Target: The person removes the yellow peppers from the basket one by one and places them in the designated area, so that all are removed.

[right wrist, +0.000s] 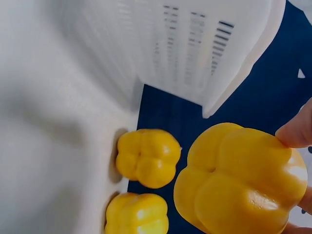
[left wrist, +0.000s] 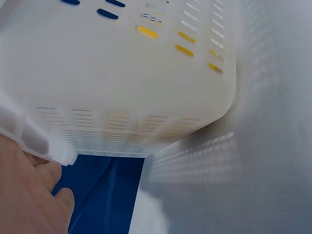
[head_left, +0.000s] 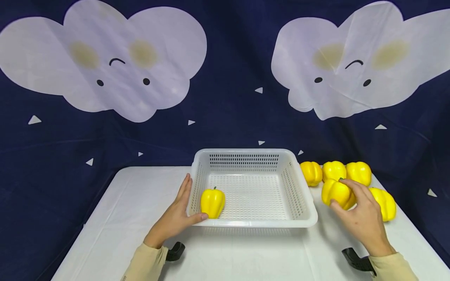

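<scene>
My left hand (head_left: 175,214) grips the front left corner of a white plastic basket (head_left: 260,223), its thumb over the front rim and its fingers along the left side. Inside the basket, near that thumb, a yellow bell pepper (head_left: 212,203) stands with its stem up. To the right of the basket, my right hand (head_left: 362,214) holds another yellow bell pepper (right wrist: 239,180) between thumb and fingers. The right wrist view shows this pepper's lobed underside, raised above the table.
More yellow bell peppers (head_left: 358,173) stand on the white-covered table (head_left: 246,253), right of the basket; one (head_left: 384,203) is beside my right hand. Behind the table hangs a dark blue cloth (head_left: 239,97) with cloud prints. Black curved pieces (head_left: 175,251) show at both wrists.
</scene>
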Demonstrator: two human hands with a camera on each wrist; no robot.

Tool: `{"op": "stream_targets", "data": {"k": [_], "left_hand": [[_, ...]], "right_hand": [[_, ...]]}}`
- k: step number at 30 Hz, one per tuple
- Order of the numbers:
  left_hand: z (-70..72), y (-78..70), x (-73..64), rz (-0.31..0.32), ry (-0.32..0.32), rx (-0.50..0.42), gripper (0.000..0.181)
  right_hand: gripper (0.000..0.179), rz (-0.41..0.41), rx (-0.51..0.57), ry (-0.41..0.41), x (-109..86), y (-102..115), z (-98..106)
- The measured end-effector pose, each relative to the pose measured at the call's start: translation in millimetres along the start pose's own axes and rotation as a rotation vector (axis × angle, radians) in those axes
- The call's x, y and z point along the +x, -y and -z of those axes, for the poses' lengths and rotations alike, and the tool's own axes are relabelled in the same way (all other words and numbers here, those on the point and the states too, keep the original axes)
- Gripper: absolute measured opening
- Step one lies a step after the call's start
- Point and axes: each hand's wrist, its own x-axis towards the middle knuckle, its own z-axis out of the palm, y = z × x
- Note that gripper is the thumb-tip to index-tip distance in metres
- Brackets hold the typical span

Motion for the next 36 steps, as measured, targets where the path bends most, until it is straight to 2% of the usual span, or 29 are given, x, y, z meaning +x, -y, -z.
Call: {"op": "stream_targets", "data": {"k": [11, 22, 36], "left_hand": [[-0.3, -0.1, -0.1, 0.001, -0.003, 0.007, 0.117], [-0.9, 1.5, 0.1, -0.008, -0.003, 0.007, 0.117], [-0.7, 1.5, -0.5, -0.01, -0.008, 0.002, 0.118]], "right_hand": [[0.057, -0.001, -0.048, 0.043, 7.9, -26, 6], [0.059, -0.058, -0.118, 0.134, 13.2, -40, 7], [0.06, -0.067, -0.188, 0.24, 16.7, -57, 1]]}}
